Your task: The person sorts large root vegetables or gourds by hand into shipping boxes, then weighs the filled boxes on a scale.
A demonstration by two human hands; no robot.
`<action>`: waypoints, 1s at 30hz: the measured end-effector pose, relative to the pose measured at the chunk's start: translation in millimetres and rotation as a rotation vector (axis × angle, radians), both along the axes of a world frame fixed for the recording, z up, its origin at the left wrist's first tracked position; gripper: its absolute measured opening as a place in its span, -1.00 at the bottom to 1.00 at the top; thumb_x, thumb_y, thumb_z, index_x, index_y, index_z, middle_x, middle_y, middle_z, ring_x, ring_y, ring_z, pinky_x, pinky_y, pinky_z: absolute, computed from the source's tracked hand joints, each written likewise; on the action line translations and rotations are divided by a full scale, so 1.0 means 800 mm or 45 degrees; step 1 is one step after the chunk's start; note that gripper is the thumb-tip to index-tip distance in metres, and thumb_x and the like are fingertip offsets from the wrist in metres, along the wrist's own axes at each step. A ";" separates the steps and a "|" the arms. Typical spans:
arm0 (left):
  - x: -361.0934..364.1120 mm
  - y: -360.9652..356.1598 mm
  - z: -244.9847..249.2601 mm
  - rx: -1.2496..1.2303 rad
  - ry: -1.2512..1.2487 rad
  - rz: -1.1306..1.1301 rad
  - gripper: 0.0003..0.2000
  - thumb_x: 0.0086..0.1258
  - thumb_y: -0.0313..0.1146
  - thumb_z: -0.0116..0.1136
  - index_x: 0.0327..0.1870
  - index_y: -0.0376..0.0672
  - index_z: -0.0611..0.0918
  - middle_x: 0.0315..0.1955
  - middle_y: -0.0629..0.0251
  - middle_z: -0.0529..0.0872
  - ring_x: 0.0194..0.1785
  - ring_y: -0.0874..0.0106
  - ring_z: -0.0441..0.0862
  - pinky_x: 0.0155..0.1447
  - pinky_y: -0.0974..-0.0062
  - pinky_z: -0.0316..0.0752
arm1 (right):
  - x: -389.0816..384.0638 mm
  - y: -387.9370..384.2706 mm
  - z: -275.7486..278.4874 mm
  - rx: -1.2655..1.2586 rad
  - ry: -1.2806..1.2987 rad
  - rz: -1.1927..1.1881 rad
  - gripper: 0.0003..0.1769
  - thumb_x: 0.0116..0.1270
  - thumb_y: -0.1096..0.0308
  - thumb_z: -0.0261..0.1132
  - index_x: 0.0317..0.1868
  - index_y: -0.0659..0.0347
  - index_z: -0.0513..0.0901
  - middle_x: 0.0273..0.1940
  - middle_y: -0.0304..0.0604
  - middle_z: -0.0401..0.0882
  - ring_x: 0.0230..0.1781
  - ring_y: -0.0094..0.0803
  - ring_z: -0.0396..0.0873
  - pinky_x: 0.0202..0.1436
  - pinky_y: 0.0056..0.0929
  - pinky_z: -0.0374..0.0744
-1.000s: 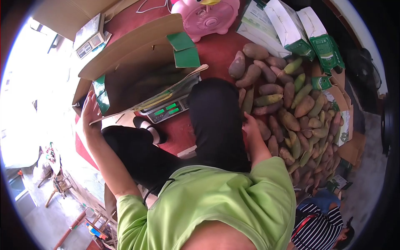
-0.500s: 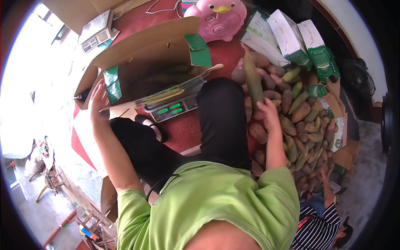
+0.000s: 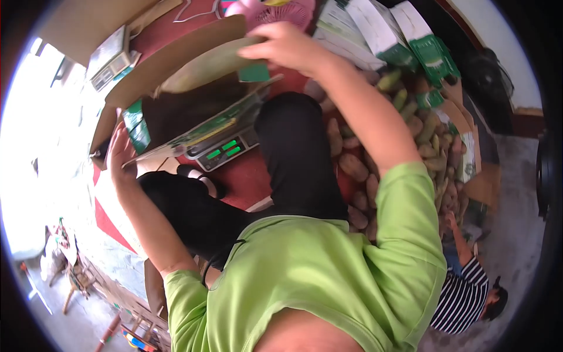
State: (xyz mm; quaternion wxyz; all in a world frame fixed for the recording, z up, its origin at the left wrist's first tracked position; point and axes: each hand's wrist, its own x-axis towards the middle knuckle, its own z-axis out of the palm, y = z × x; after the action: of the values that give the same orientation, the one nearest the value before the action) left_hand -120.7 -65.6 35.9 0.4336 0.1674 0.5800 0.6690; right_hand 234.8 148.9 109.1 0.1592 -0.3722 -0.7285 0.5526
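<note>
In my right hand [image 3: 275,47] is a long, pale green gourd-like vegetable [image 3: 205,66], blurred by motion. I grip it at one end, and it lies slanted over the mouth of an open cardboard box [image 3: 176,44] with green tape on its flaps. The inside of the box is dark, so what lies in it is hard to make out. My left hand [image 3: 119,154] rests with stretched fingers against the box's near left corner. Beneath the box stands a digital scale [image 3: 226,151] with green lit readouts.
To my right spreads a pile of green and reddish-brown vegetables [image 3: 431,129]. White and green cartons [image 3: 381,29] and a pink fan [image 3: 293,14] stand behind. A second scale [image 3: 110,58] is at the far left. Another person in a striped shirt [image 3: 460,299] reaches toward the pile.
My right hand has carried the long green vegetable from above the pile leftward to over the box, turning it from upright to slanted. My left hand stays at the box corner.
</note>
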 end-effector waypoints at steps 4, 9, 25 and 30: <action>-0.018 -0.003 -0.014 -0.019 -0.074 -0.017 -0.62 0.40 -0.30 0.05 0.20 -0.17 0.44 0.05 0.30 0.56 0.13 0.41 0.48 0.12 0.42 0.46 | -0.017 0.015 -0.057 0.444 0.388 -0.232 -0.61 0.16 0.17 0.30 -0.18 0.37 0.65 -0.30 0.01 0.68 -0.33 -0.28 0.64 -0.19 -0.41 0.55; -0.025 -0.007 -0.013 -0.117 -0.011 -0.081 -0.54 0.42 -0.23 -0.02 0.30 -0.15 0.34 0.25 0.30 0.37 0.29 0.40 0.31 0.29 0.41 0.27 | 0.106 0.003 -0.094 -0.078 0.225 -0.631 -0.65 0.30 0.21 0.20 0.03 0.20 0.57 -0.10 -0.27 0.60 -0.14 -0.52 0.55 -0.17 -0.51 0.50; -0.046 -0.021 -0.031 -0.155 0.184 -0.215 -0.55 0.46 -0.31 -0.22 0.36 -0.17 0.26 0.32 0.09 0.25 0.35 0.28 0.20 0.33 0.40 0.22 | 0.393 -0.118 -0.413 0.001 -1.032 -1.364 -0.49 0.03 0.27 0.35 0.02 0.28 0.54 -0.17 0.09 0.61 -0.11 -0.05 0.58 -0.04 -0.25 0.55; -0.030 -0.017 -0.018 -0.210 0.204 -0.179 -0.54 0.47 -0.29 -0.23 0.37 -0.18 0.24 0.31 0.12 0.26 0.31 0.28 0.26 0.31 0.37 0.25 | 0.427 -0.072 -0.408 -0.024 -1.028 -1.315 -0.17 -0.03 0.20 0.43 0.27 0.08 0.26 0.24 0.13 0.26 0.21 0.08 0.32 0.28 -0.12 0.33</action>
State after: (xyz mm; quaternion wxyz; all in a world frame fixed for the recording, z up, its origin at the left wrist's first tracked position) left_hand -144.3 -79.3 21.2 0.4441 0.2243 0.6527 0.5713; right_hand 576.2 91.1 -217.5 0.1148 -0.8538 -0.4535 0.2283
